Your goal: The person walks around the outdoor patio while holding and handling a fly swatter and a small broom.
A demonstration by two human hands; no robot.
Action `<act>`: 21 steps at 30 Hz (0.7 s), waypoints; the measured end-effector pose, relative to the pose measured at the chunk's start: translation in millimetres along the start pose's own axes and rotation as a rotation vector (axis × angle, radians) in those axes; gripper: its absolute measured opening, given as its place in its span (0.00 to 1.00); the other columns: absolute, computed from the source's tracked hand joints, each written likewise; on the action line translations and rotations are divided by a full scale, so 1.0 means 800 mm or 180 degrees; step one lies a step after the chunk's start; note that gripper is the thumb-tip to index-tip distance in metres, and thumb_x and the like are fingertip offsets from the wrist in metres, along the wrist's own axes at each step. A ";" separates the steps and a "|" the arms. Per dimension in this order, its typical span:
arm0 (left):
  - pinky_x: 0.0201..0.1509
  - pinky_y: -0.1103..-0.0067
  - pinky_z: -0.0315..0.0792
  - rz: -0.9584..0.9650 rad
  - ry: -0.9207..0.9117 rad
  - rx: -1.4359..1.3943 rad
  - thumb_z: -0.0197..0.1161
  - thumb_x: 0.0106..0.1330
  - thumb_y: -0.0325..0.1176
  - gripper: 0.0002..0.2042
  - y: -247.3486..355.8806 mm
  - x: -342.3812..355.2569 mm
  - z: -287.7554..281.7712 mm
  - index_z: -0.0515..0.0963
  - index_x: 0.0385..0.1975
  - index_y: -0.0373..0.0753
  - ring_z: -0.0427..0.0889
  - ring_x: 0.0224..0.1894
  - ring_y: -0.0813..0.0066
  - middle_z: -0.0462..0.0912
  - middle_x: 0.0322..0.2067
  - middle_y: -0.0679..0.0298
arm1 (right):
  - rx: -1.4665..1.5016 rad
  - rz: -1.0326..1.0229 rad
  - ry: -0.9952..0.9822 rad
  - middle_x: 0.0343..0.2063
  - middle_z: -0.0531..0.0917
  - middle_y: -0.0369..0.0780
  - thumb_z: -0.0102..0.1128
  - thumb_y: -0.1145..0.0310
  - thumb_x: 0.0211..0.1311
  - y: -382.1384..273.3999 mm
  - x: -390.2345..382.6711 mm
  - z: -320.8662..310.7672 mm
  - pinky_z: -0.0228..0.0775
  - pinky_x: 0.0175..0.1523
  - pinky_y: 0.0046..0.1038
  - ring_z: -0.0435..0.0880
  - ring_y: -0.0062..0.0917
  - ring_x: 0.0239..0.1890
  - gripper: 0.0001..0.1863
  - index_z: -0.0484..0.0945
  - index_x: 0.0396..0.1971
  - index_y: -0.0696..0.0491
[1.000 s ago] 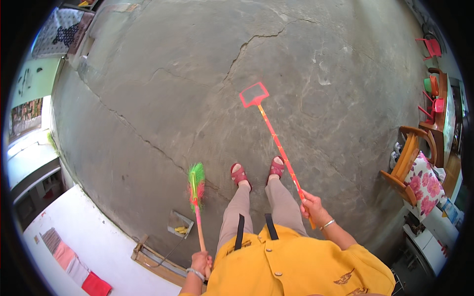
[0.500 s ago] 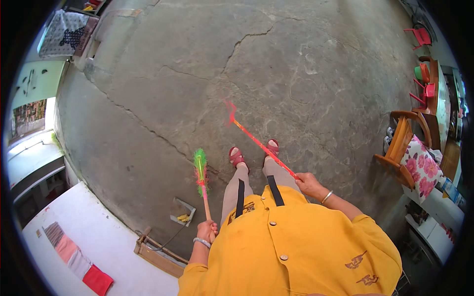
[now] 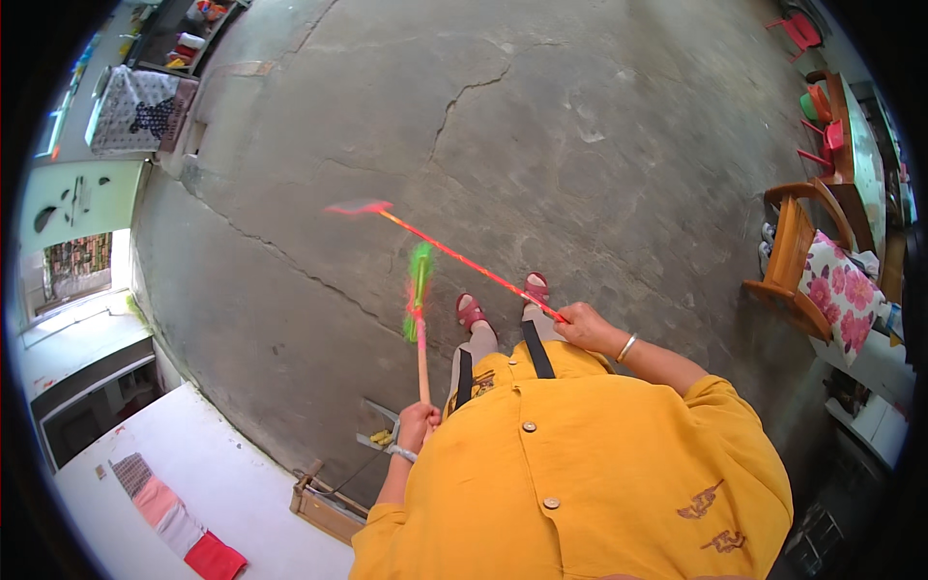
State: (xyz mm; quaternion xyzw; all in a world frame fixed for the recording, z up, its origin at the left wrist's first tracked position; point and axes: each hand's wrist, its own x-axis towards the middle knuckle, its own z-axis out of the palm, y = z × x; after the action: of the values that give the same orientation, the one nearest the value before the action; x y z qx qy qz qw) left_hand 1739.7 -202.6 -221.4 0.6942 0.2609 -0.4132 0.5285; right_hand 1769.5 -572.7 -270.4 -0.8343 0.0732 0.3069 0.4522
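My left hand [image 3: 418, 425] grips the pale pink wooden handle of a green and pink bristled brush [image 3: 420, 266], which is held upright in the view, bristles away from me. My right hand [image 3: 585, 329] is closed around the red stick of a fly swatter [image 3: 464, 261]; its motion-smeared red-and-grey head is above and left of the brush. Below them my red sandals [image 3: 469, 311] stand on the cracked concrete floor [image 3: 580, 155].
A white surface [image 3: 164, 435] with folded cloths lines the lower left, beside a wooden frame [image 3: 319, 507]. At the right are a wooden chair [image 3: 793, 251] with a flowered cushion, a table [image 3: 846, 126] and red stools [image 3: 802, 34]. A patterned cloth [image 3: 140, 106] hangs upper left.
The swatter has swung leftward across my feet, its head passing above the brush. My right hand has moved up and left in view; my left hand and brush sit higher and slightly rightward.
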 end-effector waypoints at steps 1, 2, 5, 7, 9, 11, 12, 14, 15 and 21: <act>0.16 0.85 0.61 0.0337 -0.0058 0.0424 0.46 0.53 0.25 0.06 0.021 0.004 0.005 0.67 0.17 0.32 0.65 0.13 0.81 0.67 0.13 0.64 | 0.0265 -0.0023 -0.0111 0.17 0.75 0.50 0.49 0.66 0.48 -0.011 0.006 -0.002 0.64 0.31 0.36 0.74 0.42 0.23 0.11 0.72 0.19 0.60; 0.15 0.84 0.60 -0.0166 0.0028 -0.0214 0.46 0.53 0.25 0.06 0.038 0.010 0.014 0.66 0.17 0.33 0.64 0.13 0.80 0.66 0.13 0.64 | 0.0255 -0.0064 -0.0105 0.17 0.75 0.50 0.49 0.66 0.48 -0.019 0.013 -0.002 0.64 0.31 0.36 0.74 0.42 0.23 0.11 0.72 0.19 0.60; 0.16 0.85 0.60 -0.0737 -0.0085 -0.1088 0.46 0.55 0.27 0.07 0.080 0.030 0.041 0.66 0.17 0.34 0.63 0.13 0.81 0.65 0.13 0.66 | 0.0727 -0.0375 -0.0124 0.14 0.73 0.47 0.50 0.65 0.49 -0.053 0.033 0.003 0.64 0.26 0.32 0.73 0.31 0.18 0.12 0.73 0.19 0.60; 0.16 0.84 0.62 -0.0562 -0.0216 -0.1014 0.46 0.55 0.26 0.05 0.111 0.044 0.070 0.66 0.20 0.34 0.64 0.13 0.81 0.65 0.12 0.67 | 0.1467 0.0098 -0.0638 0.13 0.73 0.41 0.52 0.61 0.52 -0.080 0.050 0.004 0.59 0.18 0.25 0.70 0.19 0.14 0.15 0.73 0.20 0.60; 0.16 0.84 0.63 -0.0145 -0.0536 -0.1225 0.48 0.54 0.26 0.03 0.136 0.058 0.108 0.67 0.22 0.33 0.65 0.14 0.81 0.66 0.14 0.67 | 0.2119 0.0347 -0.0821 0.13 0.73 0.39 0.53 0.59 0.52 -0.110 0.057 0.000 0.56 0.16 0.22 0.68 0.17 0.12 0.16 0.74 0.20 0.59; 0.18 0.85 0.66 0.0173 -0.0808 -0.1273 0.49 0.54 0.26 0.05 0.150 0.073 0.145 0.68 0.29 0.32 0.67 0.15 0.81 0.70 0.19 0.66 | 0.2774 0.0614 -0.0989 0.14 0.74 0.37 0.54 0.57 0.53 -0.118 0.060 -0.001 0.53 0.14 0.18 0.66 0.15 0.11 0.17 0.74 0.21 0.58; 0.18 0.85 0.66 0.0174 -0.0770 -0.1304 0.49 0.54 0.26 0.05 0.167 0.072 0.156 0.68 0.29 0.32 0.67 0.15 0.81 0.70 0.19 0.66 | 0.2705 0.0747 -0.0832 0.14 0.73 0.35 0.55 0.56 0.53 -0.119 0.066 -0.001 0.52 0.14 0.17 0.65 0.14 0.11 0.18 0.74 0.21 0.58; 0.21 0.86 0.69 0.0168 -0.1089 -0.1159 0.49 0.56 0.28 0.09 0.194 0.061 0.176 0.68 0.36 0.33 0.72 0.19 0.81 0.72 0.27 0.64 | 0.2541 0.0929 -0.0862 0.13 0.70 0.32 0.56 0.57 0.51 -0.110 0.076 -0.011 0.50 0.13 0.16 0.63 0.13 0.10 0.15 0.73 0.22 0.56; 0.21 0.86 0.69 0.0168 -0.1082 -0.1178 0.49 0.56 0.28 0.09 0.197 0.054 0.188 0.68 0.36 0.33 0.72 0.19 0.81 0.72 0.27 0.64 | 0.2525 0.0933 -0.0875 0.13 0.70 0.32 0.56 0.57 0.51 -0.096 0.079 -0.016 0.50 0.13 0.16 0.63 0.13 0.10 0.15 0.73 0.22 0.56; 0.29 0.85 0.72 0.0208 -0.1483 -0.0121 0.49 0.61 0.33 0.17 0.193 0.037 0.196 0.66 0.49 0.33 0.76 0.29 0.79 0.72 0.39 0.62 | 0.2694 0.1270 0.0160 0.13 0.68 0.34 0.56 0.65 0.45 -0.011 0.083 -0.020 0.56 0.16 0.22 0.65 0.18 0.13 0.10 0.68 0.18 0.55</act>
State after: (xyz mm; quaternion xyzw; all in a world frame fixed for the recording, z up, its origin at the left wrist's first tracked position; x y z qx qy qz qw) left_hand 1832.1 -400.7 -182.0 0.5782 0.1170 -0.5399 0.6004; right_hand 1833.4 -569.7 -296.1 -0.5533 0.3619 0.3107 0.6829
